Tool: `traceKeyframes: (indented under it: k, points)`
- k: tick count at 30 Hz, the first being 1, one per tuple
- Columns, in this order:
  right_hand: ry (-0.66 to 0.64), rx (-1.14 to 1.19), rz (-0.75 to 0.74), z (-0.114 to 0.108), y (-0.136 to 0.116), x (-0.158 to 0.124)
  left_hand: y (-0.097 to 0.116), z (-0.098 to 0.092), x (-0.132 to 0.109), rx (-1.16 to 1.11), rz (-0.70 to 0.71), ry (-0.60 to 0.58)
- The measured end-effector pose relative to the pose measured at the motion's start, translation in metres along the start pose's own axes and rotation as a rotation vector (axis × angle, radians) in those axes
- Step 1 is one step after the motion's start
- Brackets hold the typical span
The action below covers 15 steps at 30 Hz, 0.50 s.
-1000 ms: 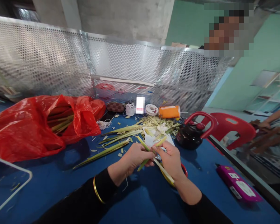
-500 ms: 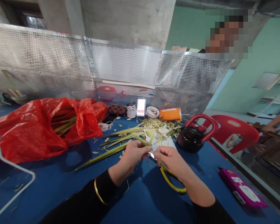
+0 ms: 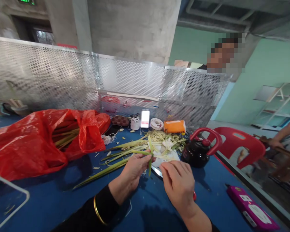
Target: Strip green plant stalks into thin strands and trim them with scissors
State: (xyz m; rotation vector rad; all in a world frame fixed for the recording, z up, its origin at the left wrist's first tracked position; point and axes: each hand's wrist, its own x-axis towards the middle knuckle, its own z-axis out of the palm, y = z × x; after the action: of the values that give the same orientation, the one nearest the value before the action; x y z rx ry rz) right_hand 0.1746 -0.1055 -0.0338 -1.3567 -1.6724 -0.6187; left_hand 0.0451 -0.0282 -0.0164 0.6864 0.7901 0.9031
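In the head view, my left hand (image 3: 132,170) pinches narrow green leaf strips (image 3: 149,154) that cross at the fingertips. My right hand (image 3: 180,180) is closed just to the right, its fingers curled. A shiny blade (image 3: 157,171) sticks out from under its fingers toward the strips, and a bit of red handle shows past the palm. These look like scissors, mostly hidden by the hand. Long green stalks (image 3: 106,167) lie beyond my left hand. Leaf scraps (image 3: 159,137) are heaped around white paper (image 3: 168,156) beyond both hands.
A red plastic bag (image 3: 38,141) with stalks stands at left. A black kettle (image 3: 195,154) with a red handle, a purple pack (image 3: 252,206) and a red chair (image 3: 244,141) are at right. An orange packet (image 3: 174,126) and a ribbon spool (image 3: 157,124) sit before the perforated screen (image 3: 130,74).
My right hand has moved slightly right and down, away from the left fingertips. The strips in my left hand have turned and now form a cross. The yellow loop under my right hand is out of sight.
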Motion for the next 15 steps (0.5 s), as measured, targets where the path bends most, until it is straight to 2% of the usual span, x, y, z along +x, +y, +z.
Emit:
traceKeyframes:
  k: [3, 6, 10, 15]
  points:
    - [-0.221, 0.136, 0.201, 0.01, -0.003, -0.003, -0.002, 0.001, -0.002, -0.053, -0.019, -0.045]
    - [-0.381, 0.408, 0.427, 0.019, -0.003, -0.003, -0.007, 0.001, -0.002, -0.042, -0.01, -0.096]
    - [-0.383, 0.577, 0.558, 0.022, -0.005, -0.002, -0.015, -0.001, 0.001, -0.014, 0.039, -0.128]
    - [-0.394, 0.574, 0.56, 0.018, -0.008, -0.004, -0.021, -0.004, 0.004, 0.074, 0.122, -0.11]
